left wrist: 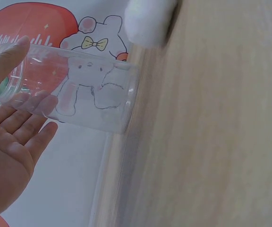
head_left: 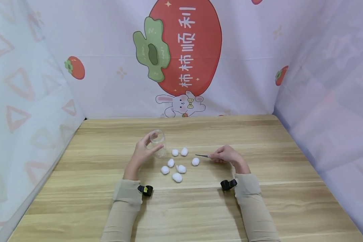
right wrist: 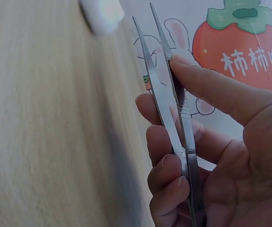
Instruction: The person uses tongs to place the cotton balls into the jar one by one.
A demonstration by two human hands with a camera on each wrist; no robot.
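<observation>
A clear, see-through jar (head_left: pixel 160 149) stands upright on the table, with nothing visible inside. My left hand (head_left: pixel 142 151) holds it near the rim, thumb on one side and fingers on the other; the same jar (left wrist: pixel 93 92) fills the middle of the left wrist view. In my right hand (head_left: pixel 227 154) is a pair of metal tweezers (right wrist: pixel 174 104), its tips apart with nothing between them. The tweezers point left, a little above a white cotton ball (head_left: pixel 195 161). Several more cotton balls (head_left: pixel 177 177) lie loosely between the two hands.
The wooden table (head_left: pixel 181 215) ends at a back wall hung with a printed cloth (head_left: pixel 109 90). Cloth panels also rise along the left and right sides. Each wrist wears a black strap-mounted camera (head_left: pixel 228 184).
</observation>
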